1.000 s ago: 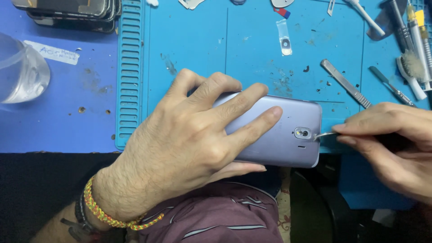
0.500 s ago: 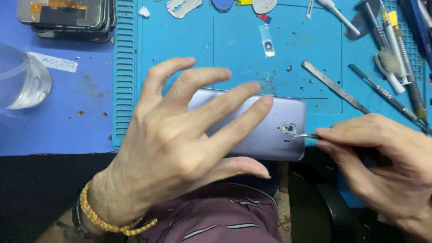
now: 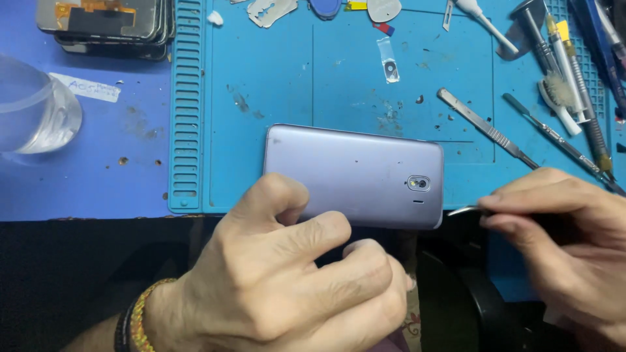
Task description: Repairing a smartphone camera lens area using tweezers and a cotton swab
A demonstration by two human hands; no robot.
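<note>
A lilac-grey phone (image 3: pixel 355 173) lies back-up on the blue work mat (image 3: pixel 274 78), its camera lens (image 3: pixel 418 184) toward the right. My left hand (image 3: pixel 293 280) sits at the phone's near edge with fingers curled, the thumb and forefinger touching that edge. My right hand (image 3: pixel 564 241) pinches thin metal tweezers (image 3: pixel 464 210), whose tip hangs just off the phone's lower right corner, apart from the lens.
A scalpel (image 3: pixel 486 127), a second metal tool (image 3: pixel 554 140), a brush and screwdrivers lie at the right. A small clear lens piece (image 3: pixel 389 67) rests further back. Stacked phone screens (image 3: pixel 104 23) and a clear plastic container (image 3: pixel 32 107) stand left.
My left hand lifted off the phone's back, pulled toward me and curled at the near edge. The tweezers drew away from the camera lens to the lower right corner.
</note>
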